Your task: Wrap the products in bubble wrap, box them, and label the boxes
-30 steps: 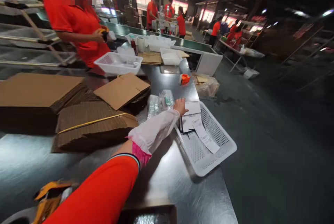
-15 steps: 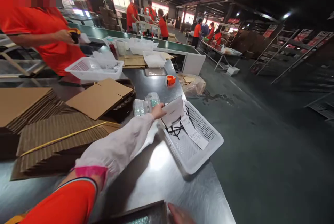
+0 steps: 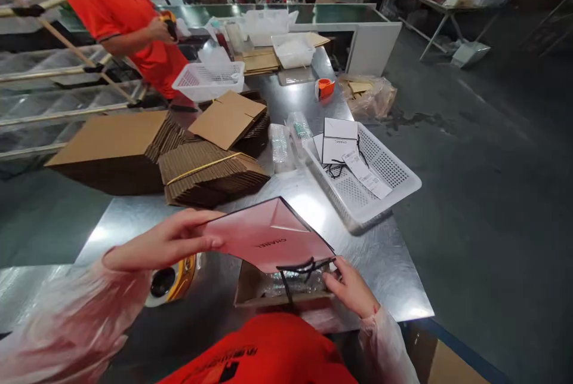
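Observation:
A flat paper gift bag (image 3: 264, 234) with dark edges, black cord handles and printed lettering is held up between my hands. My left hand (image 3: 176, 237) pinches its left end, thumb on the near face. At the right corner by the cords, my right hand (image 3: 351, 285) closes on the bag. Below it sits an open cardboard box (image 3: 250, 291) with bubble-wrapped contents, partly covered by the bag. A yellow tape dispenser (image 3: 179, 279) lies under my left wrist. More paper bags (image 3: 340, 139) and a printed slip (image 3: 367, 176) lie in the white plastic basket (image 3: 380, 208).
Stacks of folded cardboard (image 3: 215, 175) stand at the left of the metal table (image 3: 394, 270). Bubble-wrapped items (image 3: 280, 148) lie beside the basket. An orange tape dispenser (image 3: 324, 88) is farther back. A co-worker (image 3: 129, 25) stands behind at the left, holding a yellow-black tool.
My left hand has drawn a paper bag out of the basket and back toward my body, above the box. My right hand has come up onto the bag's other end. The view has tilted down.

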A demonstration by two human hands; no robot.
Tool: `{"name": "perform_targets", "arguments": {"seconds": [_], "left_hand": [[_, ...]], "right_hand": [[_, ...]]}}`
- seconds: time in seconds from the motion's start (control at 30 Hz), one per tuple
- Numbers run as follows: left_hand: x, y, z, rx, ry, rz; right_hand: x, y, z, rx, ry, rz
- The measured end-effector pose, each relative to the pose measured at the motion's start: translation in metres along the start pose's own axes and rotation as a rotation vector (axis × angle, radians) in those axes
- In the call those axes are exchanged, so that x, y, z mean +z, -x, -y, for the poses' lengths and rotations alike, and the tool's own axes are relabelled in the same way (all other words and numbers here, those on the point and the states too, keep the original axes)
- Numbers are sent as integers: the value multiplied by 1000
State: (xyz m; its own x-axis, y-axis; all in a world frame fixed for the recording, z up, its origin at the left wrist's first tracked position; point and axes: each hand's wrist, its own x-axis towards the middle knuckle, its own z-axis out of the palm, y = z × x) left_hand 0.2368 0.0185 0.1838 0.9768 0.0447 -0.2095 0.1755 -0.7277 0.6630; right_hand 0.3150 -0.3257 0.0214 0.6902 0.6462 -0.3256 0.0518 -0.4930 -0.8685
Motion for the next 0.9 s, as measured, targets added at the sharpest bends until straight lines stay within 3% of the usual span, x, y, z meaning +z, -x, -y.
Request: {"name": "perform_targets", "arguments": {"seconds": [0.1,0.27,0.33,0.43,0.53,0.77,0.83,0.9], "left_hand": [[21,19,-8,105,-56,222],[77,16,-12,226,-243,302],[97,14,-13,209,-328,314],[111,11,-23,58,-558,380],[111,6,-37,-4,-694,445],[94,0,-45,17,-685,401],[85,2,-49,46,-652,421],[72,5,-55,106,-582,413]], "right_hand": [[3,2,-3,-14,-2,-13],[5,4,-8,-46,64,33],[6,4,-9,-58,90,29],[7,5,-6,-58,128,19],[8,4,0,-23,178,3],[8,2,-1,-20,219,23],[7,3,1,-57,291,-109],[4,3,9,-201,365,-266]]}}
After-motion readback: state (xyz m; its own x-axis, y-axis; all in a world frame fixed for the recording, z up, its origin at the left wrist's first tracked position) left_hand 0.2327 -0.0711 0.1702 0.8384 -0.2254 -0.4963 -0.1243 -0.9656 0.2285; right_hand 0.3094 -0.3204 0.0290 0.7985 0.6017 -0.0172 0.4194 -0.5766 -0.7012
